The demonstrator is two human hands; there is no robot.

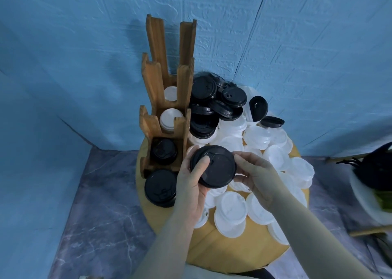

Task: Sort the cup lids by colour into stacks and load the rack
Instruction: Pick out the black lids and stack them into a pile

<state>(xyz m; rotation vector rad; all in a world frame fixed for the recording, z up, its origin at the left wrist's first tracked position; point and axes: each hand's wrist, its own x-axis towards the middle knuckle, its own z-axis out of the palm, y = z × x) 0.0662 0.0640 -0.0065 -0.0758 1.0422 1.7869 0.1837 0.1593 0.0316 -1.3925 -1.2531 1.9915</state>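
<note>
Partly done: the rack (167,117) holds white and black stacks, both hands (191,181) (257,174) pinch black lids (214,166) above the table (222,249), many loose lids (231,213) remain.

Black lid stack (214,166) in both hands — beside wooden rack (167,100)

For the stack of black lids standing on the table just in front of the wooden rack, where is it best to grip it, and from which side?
Probably grip the black stack by its round rim, fingers on opposite sides, coming from above. It stands flat on the round table, top up; the wooden rack crowds its far side, and the left hand is beside its right edge.
</note>
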